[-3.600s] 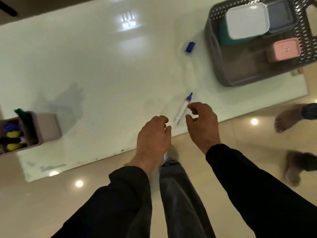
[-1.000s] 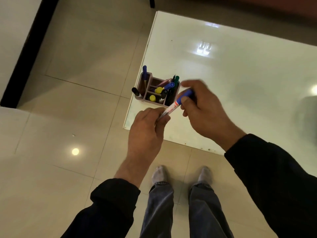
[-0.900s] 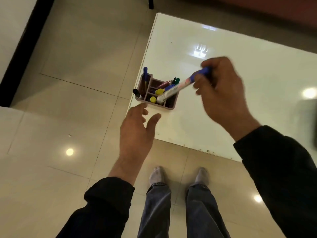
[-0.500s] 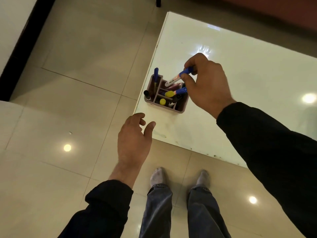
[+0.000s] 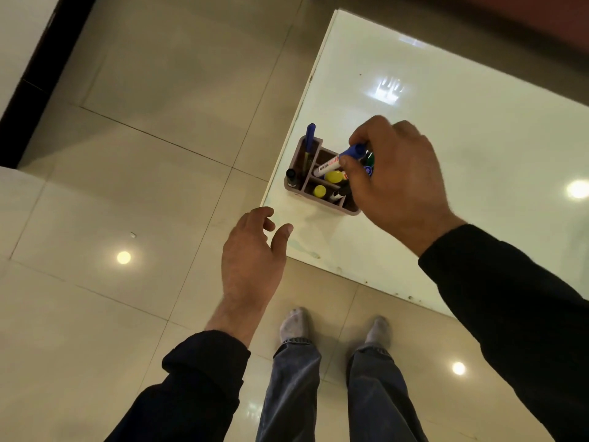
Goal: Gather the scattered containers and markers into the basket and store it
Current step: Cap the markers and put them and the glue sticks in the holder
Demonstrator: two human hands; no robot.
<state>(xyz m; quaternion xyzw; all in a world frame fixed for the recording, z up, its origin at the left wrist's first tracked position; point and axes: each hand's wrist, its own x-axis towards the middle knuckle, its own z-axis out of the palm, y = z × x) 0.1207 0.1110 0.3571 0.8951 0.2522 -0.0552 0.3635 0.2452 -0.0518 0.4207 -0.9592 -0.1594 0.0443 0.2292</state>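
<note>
The right grip (image 5: 395, 183) is clamped on a marker (image 5: 331, 163), thumb and curled fingers pinching its blue cap end. The white barrel slants out toward 8 o'clock from the pinch, tilted over the open top of a pinkish divided holder (image 5: 322, 204). Its free end lies just above a yellow cap (image 5: 333, 176) in a middle compartment; whether they touch cannot be told. A second yellow cap (image 5: 319, 190) stands at 7 o'clock of the first. A blue pen (image 5: 309, 135) stands upright in the holder's 11 o'clock compartment, and a black marker (image 5: 290, 174) stands in the 9 o'clock corner. A green cap (image 5: 369, 159) shows just beside the right fingers. The holder stands on the glossy white counter (image 5: 462, 129), near its left edge and close to the near corner. At 7 o'clock of the holder, the left grip (image 5: 251, 253) hovers with fingers apart and loosely curled, holding nothing, its fingertips at the counter's corner. Below lie the pale tiled floor (image 5: 143, 122) and two socked feet (image 5: 294, 323) at 6 o'clock
</note>
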